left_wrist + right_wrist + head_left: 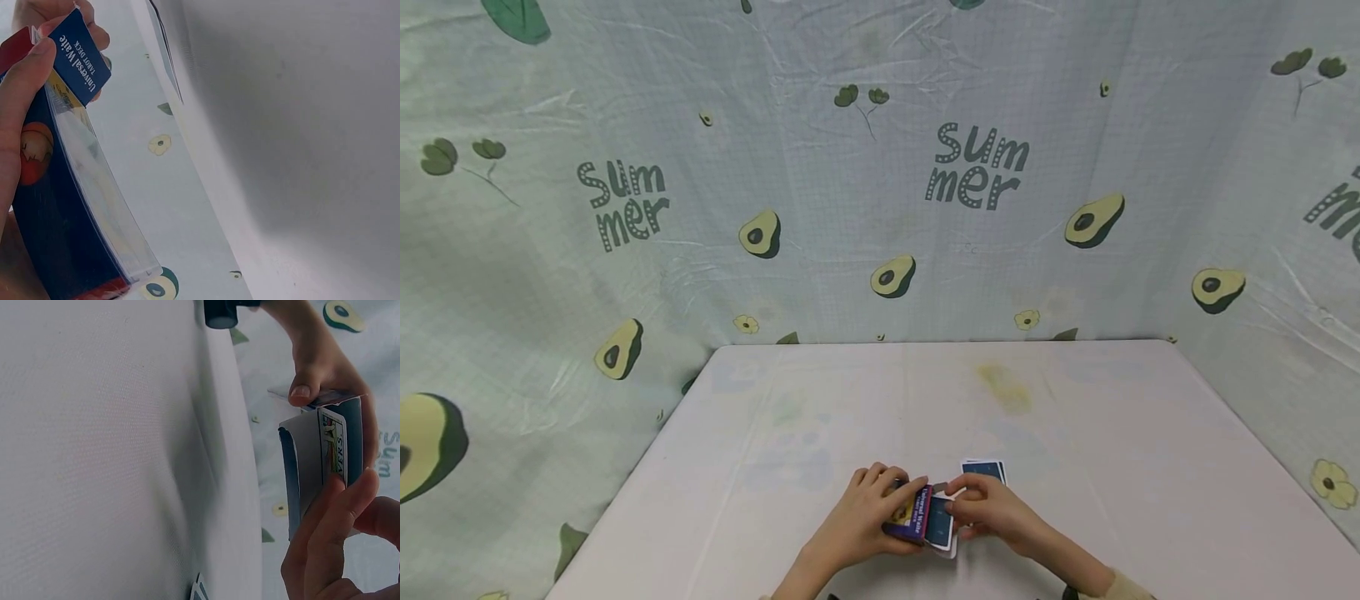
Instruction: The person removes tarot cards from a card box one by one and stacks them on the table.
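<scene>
My left hand [874,510] grips a tarot deck box [910,515] along its sides. Its purple and yellow front reads "Universal Waite Tarot Deck" in the head view; a printed flap [81,59] and a clear plastic side show in the left wrist view. The box's open end faces my right hand [992,512], whose curled fingers pinch at a tarot card [333,440] in the opening. That card's picture side shows lettering ending in "VERS." Just outside the box, a blue panel with white edges [938,523] shows beside the right fingertips.
A few blue-backed cards [983,471] lie overlapping on the white table [850,400], just beyond the right hand. Behind and beside the table hangs a pale cloth [820,167] printed with avocados and "summer". A dark cylindrical piece [220,314] sits near the left wrist.
</scene>
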Motion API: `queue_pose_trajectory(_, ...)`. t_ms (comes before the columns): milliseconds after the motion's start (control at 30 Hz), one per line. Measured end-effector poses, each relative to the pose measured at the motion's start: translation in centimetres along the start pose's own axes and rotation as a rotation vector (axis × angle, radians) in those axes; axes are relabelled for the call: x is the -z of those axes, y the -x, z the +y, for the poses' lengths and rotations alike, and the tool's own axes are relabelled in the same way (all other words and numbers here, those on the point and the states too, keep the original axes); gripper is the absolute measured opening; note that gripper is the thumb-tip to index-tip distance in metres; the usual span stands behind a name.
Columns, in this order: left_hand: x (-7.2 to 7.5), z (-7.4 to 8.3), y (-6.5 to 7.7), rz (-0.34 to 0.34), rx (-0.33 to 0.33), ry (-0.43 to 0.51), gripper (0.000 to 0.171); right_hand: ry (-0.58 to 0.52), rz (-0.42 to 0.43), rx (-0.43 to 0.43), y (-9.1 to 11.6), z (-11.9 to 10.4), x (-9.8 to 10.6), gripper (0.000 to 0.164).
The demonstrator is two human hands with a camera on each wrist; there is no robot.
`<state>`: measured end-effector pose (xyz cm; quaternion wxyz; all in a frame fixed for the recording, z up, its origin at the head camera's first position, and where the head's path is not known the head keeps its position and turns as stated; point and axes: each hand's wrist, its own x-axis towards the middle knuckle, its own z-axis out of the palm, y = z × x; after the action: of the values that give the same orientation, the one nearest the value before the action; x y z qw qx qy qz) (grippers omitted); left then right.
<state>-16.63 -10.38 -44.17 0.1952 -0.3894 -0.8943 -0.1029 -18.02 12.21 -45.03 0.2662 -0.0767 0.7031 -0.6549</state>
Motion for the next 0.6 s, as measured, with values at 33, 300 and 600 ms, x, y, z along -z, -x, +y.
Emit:
queue_pose_trajectory(33, 0.0, 0.0, 0.1, 0.000, 0.002, -0.002, 0.077, 0.000, 0.000, 0.002, 0.1, 0.0, 0.1, 0.042)
queue_pose_trajectory(300, 0.0, -0.4, 0.6, -0.021, 0.028, -0.007, 0.078, 0.068, 0.016, 0.006, 0.6, 0.1, 0.8, 0.044)
queue_pose_trajectory(600, -0.1, -0.8, 1.3, -0.019, 0.034, -0.027, 0.076, 0.113, -0.011, 0.023, 0.9, 0.6, 1.4, 0.036)
